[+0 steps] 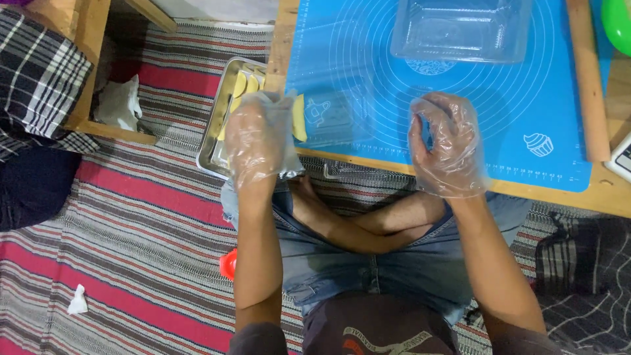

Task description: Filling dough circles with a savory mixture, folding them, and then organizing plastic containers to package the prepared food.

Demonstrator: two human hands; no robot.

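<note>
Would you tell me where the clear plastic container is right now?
In the head view, the clear plastic container sits at the top, on the blue baking mat, beyond the right hand and left of the rolling pin.

left hand (259,141): thin clear plastic glove — crinkled, faintly glossy
right hand (444,144): same filmy plastic glove
mat (526,98): blue, smooth, matt, rubbery-looking
tray (213,141): shiny metal
container (460,29): clear glossy plastic
table (611,197): bare wood
rug (144,223): striped woven cloth — coarse
</note>
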